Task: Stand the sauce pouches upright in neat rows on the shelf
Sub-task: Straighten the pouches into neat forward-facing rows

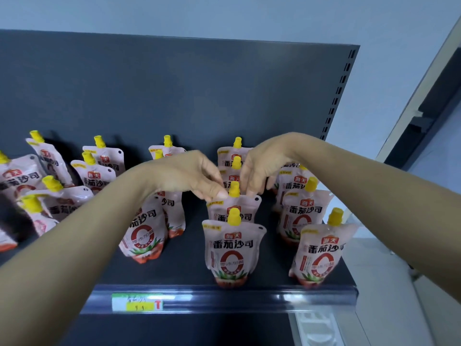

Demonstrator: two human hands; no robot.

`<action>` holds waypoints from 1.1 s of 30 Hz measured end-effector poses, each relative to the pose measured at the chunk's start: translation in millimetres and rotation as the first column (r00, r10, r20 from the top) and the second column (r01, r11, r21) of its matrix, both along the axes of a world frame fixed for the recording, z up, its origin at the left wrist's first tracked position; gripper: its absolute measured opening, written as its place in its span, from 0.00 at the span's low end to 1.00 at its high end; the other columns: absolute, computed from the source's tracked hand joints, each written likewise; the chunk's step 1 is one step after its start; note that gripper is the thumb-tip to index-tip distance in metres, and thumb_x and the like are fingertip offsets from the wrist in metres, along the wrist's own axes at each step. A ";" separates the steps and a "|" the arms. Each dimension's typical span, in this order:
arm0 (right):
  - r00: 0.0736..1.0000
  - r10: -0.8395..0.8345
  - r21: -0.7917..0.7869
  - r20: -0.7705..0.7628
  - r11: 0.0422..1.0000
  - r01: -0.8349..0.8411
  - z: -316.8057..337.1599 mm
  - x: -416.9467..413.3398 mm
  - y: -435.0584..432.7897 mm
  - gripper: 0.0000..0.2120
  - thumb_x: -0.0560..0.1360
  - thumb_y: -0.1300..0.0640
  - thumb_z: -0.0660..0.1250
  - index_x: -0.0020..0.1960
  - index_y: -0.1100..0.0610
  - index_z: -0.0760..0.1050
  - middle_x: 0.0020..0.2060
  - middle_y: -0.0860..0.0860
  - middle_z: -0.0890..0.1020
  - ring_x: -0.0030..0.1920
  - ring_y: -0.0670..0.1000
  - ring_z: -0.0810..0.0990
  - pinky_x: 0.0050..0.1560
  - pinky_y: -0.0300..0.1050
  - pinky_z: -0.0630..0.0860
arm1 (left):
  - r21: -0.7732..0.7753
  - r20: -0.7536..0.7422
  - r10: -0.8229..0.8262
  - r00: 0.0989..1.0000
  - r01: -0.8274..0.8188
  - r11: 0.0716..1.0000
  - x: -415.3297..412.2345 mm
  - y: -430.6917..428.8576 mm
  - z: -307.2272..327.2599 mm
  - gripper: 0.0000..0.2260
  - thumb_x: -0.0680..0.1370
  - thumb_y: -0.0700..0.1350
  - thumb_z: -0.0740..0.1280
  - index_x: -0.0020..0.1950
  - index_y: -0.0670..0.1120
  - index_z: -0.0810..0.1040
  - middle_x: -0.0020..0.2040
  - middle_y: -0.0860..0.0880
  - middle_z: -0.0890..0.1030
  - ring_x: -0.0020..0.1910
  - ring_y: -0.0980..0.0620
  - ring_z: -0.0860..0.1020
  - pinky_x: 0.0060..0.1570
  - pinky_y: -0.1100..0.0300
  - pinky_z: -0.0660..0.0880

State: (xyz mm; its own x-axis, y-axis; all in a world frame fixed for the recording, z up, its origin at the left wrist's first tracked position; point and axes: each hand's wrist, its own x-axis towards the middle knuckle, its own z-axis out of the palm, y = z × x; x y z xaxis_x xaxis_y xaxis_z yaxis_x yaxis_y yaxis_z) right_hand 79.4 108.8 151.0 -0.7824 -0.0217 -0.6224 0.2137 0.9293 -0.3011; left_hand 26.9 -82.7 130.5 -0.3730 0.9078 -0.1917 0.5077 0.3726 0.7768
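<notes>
Several pink sauce pouches with yellow caps stand on a dark shelf [269, 275]. Both my hands meet over the second pouch [245, 213] of the middle-right row. My left hand [189, 174] pinches its top edge left of the cap, and my right hand [264, 166] pinches the top edge right of the cap. The front pouch [233, 250] of that row stands upright near the shelf lip. Another upright row [318, 253] stands at the right end. My left forearm partly hides a pouch [144, 233] in the row left of centre. At far left, pouches [59, 198] lean and overlap.
The shelf's front rail carries a green and yellow price tag [137, 302]. A dark back panel [174, 91] rises behind the rows, with slotted holes along its right edge. To the right of the shelf end are a pale floor and wall.
</notes>
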 end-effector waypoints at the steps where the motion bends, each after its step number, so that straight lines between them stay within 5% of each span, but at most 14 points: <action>1: 1.000 0.015 0.032 -0.014 0.999 -0.015 -3.3 1.4 -5.6 0.08 0.72 0.55 0.72 0.50 0.55 0.81 0.49 0.52 0.83 0.51 0.50 0.82 0.45 0.38 0.79 | -0.041 0.003 -0.024 1.000 0.024 0.999 2.0 -2.7 -2.9 0.11 0.61 0.57 0.74 0.39 0.54 0.85 0.39 0.54 0.85 0.41 0.60 0.82 0.39 0.73 0.75; 5: 0.982 0.097 0.251 -0.162 0.966 -0.054 -18.7 5.2 -24.4 0.10 0.72 0.52 0.71 0.37 0.56 0.75 0.34 0.51 0.78 0.36 0.50 0.79 0.33 0.37 0.74 | -0.134 -0.039 -0.061 0.997 0.055 0.990 13.4 -5.8 -23.4 0.05 0.67 0.46 0.76 0.41 0.55 0.85 0.40 0.57 0.85 0.43 0.63 0.81 0.46 0.70 0.76; 12: 0.958 0.105 0.341 -0.268 0.940 -0.008 -22.9 14.8 -28.8 0.19 0.74 0.56 0.68 0.28 0.58 0.65 0.26 0.52 0.69 0.30 0.53 0.68 0.30 0.42 0.64 | -0.089 -0.217 0.039 0.975 -0.060 0.994 37.6 -0.6 -55.8 0.18 0.70 0.39 0.73 0.22 0.47 0.71 0.20 0.57 0.64 0.23 0.60 0.64 0.27 0.70 0.62; 15: 0.951 0.103 0.355 -0.292 0.935 0.008 -24.2 17.1 -29.5 0.18 0.75 0.56 0.67 0.29 0.58 0.67 0.26 0.52 0.70 0.31 0.53 0.70 0.30 0.42 0.65 | -0.006 -0.234 0.098 0.967 -0.103 0.995 40.7 0.4 -61.6 0.05 0.70 0.39 0.73 0.37 0.37 0.83 0.31 0.53 0.76 0.32 0.58 0.71 0.37 0.65 0.71; 17: 0.949 0.094 0.351 -0.301 0.936 0.018 -24.3 19.4 -29.8 0.18 0.75 0.55 0.66 0.29 0.58 0.67 0.26 0.52 0.70 0.29 0.51 0.70 0.31 0.42 0.66 | 0.039 -0.217 0.122 0.968 -0.117 0.992 41.9 0.5 -63.9 0.05 0.70 0.39 0.73 0.44 0.38 0.84 0.36 0.50 0.81 0.34 0.59 0.74 0.38 0.68 0.73; 22: 0.946 0.058 0.300 -0.319 0.953 0.043 -26.1 25.0 -29.8 0.13 0.76 0.55 0.66 0.35 0.61 0.73 0.27 0.51 0.69 0.29 0.49 0.70 0.32 0.40 0.66 | 0.012 -0.160 0.099 0.982 -0.099 0.995 39.9 0.1 -63.6 0.08 0.70 0.38 0.73 0.48 0.40 0.84 0.38 0.53 0.82 0.36 0.61 0.77 0.31 0.74 0.73; 28: 0.930 0.027 0.254 -0.365 0.964 0.072 -31.4 31.1 -27.0 0.15 0.75 0.56 0.66 0.32 0.59 0.72 0.28 0.52 0.71 0.36 0.53 0.73 0.34 0.42 0.67 | 0.031 -0.080 0.131 0.988 -0.129 0.991 40.3 -0.4 -64.2 0.06 0.70 0.39 0.73 0.46 0.39 0.84 0.40 0.47 0.83 0.42 0.53 0.80 0.44 0.57 0.81; 33: 0.923 0.043 0.274 -0.383 0.959 0.070 -34.0 32.5 -26.3 0.18 0.76 0.55 0.65 0.29 0.58 0.69 0.26 0.50 0.69 0.29 0.49 0.69 0.32 0.40 0.65 | 0.060 -0.100 0.181 0.978 -0.175 0.983 42.5 -0.1 -67.5 0.06 0.71 0.41 0.73 0.45 0.39 0.85 0.44 0.41 0.85 0.43 0.50 0.81 0.46 0.53 0.81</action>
